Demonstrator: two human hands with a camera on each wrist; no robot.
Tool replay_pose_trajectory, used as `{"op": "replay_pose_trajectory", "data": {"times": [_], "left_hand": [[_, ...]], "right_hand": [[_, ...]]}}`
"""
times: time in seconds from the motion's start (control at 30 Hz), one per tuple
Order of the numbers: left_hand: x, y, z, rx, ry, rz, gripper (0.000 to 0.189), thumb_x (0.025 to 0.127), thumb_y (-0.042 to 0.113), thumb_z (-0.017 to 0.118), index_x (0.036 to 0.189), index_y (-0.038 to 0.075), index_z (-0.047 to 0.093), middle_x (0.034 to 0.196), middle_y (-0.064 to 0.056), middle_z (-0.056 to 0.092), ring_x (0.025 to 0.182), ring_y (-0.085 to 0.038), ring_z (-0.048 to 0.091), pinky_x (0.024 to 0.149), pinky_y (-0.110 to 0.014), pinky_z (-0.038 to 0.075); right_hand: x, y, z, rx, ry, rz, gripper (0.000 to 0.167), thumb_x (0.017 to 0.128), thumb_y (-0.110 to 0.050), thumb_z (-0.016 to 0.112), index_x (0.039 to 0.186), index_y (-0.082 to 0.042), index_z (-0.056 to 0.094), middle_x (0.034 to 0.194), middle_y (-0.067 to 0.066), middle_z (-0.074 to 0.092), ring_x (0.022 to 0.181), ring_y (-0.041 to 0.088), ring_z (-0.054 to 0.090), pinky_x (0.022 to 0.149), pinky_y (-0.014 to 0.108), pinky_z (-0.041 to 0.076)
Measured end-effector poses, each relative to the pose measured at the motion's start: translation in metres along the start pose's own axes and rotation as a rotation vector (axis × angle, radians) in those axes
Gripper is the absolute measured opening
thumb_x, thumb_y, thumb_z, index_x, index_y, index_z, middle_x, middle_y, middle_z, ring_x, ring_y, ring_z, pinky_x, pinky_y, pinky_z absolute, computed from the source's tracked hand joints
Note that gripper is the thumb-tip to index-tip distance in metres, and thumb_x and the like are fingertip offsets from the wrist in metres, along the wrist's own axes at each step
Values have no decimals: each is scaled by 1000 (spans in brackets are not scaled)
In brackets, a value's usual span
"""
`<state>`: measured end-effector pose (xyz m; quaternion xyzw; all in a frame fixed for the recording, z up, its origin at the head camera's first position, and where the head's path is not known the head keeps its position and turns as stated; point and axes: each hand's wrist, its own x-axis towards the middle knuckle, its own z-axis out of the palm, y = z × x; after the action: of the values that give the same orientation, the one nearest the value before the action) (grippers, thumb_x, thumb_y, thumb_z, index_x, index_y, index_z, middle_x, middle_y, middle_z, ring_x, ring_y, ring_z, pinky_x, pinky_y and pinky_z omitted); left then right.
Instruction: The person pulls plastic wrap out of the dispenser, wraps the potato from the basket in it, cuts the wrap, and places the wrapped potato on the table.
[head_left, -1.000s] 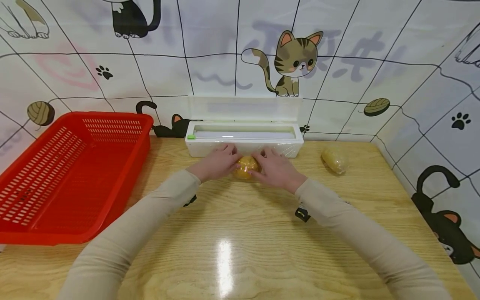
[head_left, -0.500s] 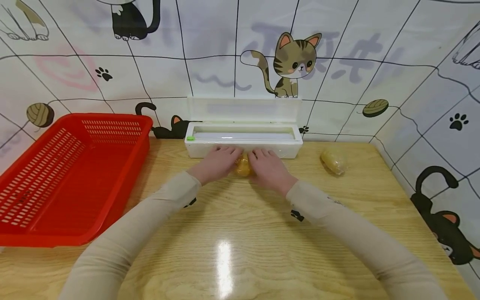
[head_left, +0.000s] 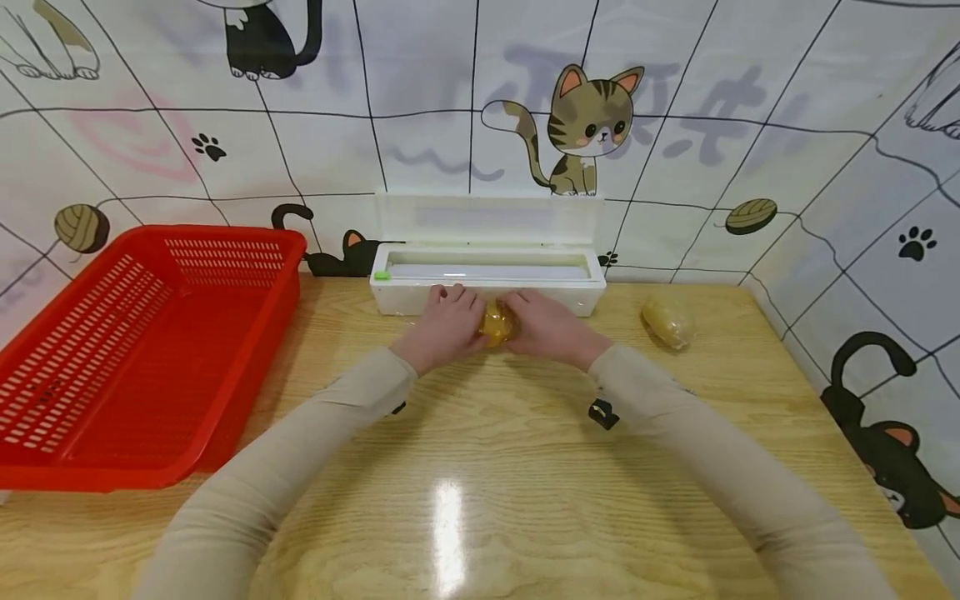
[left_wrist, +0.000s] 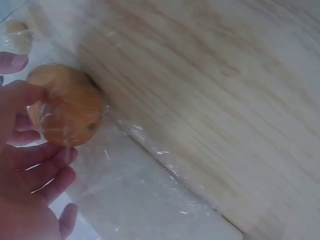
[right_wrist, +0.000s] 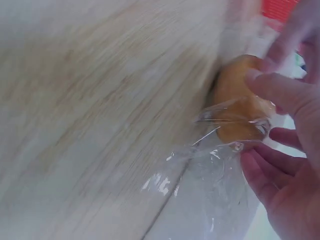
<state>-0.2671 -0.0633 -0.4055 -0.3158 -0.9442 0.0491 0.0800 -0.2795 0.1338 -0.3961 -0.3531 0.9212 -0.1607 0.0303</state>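
An orange (head_left: pixel 497 323) with clear plastic film around it sits between both hands, just in front of a white cling film box (head_left: pixel 487 296). My left hand (head_left: pixel 448 327) holds its left side, thumb and fingers around the fruit. From the other side my right hand (head_left: pixel 555 329) grips it, with film bunched at the fingers. In the left wrist view the orange (left_wrist: pixel 67 107) shows a small dark spot, and loose film (left_wrist: pixel 145 175) spreads beside it. Crinkled film (right_wrist: pixel 215 150) also trails from the orange (right_wrist: pixel 240 100) in the right wrist view.
The box's lid (head_left: pixel 491 218) stands raised against the cat-patterned wall covering. A yellowish oblong item wrapped in film (head_left: pixel 667 321) lies to the right on the wooden table (head_left: pixel 510 500). A red plastic basket (head_left: pixel 247 367) takes up the left side.
The orange has shifted slightly right since half a second ago. Fingers that lay flatter over its sides now close in around it. Basket, box and wrapped item stay put.
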Motion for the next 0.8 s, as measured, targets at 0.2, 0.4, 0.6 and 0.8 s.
{"op": "replay_pose_trajectory", "data": {"times": [0.2,0.4,0.6,0.8], "left_hand": [[-3,0,-5,-129,-53,-82,40,95,41,58,115,6,56,116,-9,55,109,-27,43,91,-51,31],[-12,-10,-14,-300,2,-153,37,95,31,59,120,5,53,119,-11,49,113,-30,40,92,-52,28],[-28,-40,-20,-467,181,-386,48,90,23,66,128,1,46,130,-19,38,119,-36,33,91,-52,28],[-39,-81,-12,-585,251,-587,73,86,29,75,136,-9,37,133,-28,33,117,-42,36,97,-51,34]], "right_hand": [[-13,3,-7,113,60,-25,55,87,-17,72,132,2,47,129,18,50,114,32,53,96,44,44],[-16,3,-10,81,116,-83,41,92,-13,64,127,2,50,125,17,50,111,32,54,93,43,45],[-10,-7,-15,30,107,-119,32,92,-12,64,120,1,56,123,15,52,105,28,56,89,40,47],[15,-23,-24,-56,49,-134,28,90,-10,64,116,1,60,119,14,55,95,26,55,86,37,46]]}}
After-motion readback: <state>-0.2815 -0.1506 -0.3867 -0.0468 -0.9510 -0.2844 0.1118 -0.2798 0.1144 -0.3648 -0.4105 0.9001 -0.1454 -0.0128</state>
